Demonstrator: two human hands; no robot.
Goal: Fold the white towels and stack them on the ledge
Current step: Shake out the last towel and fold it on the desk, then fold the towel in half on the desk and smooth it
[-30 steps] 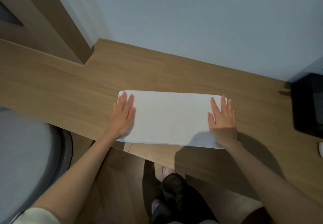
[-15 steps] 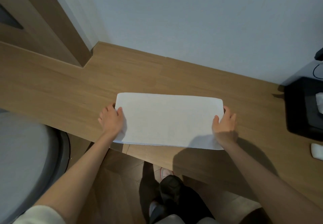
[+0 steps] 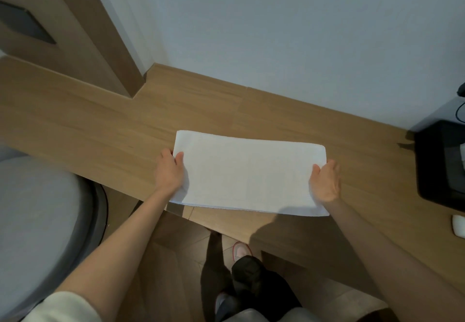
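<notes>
Head cam: the folded white towel (image 3: pixel 249 175) is lying flat on the wooden ledge (image 3: pixel 100 130), long axis running left to right, roughly along the wall, near long edge right by the ledge's front lip. My left hand (image 3: pixel 169 170) grips the left short end, thumb on top. My right hand (image 3: pixel 325 182) grips the right short end the same way. A second ago both palms were pressed flat on top; now they've slid out to the ends, and the towel has barely moved
</notes>
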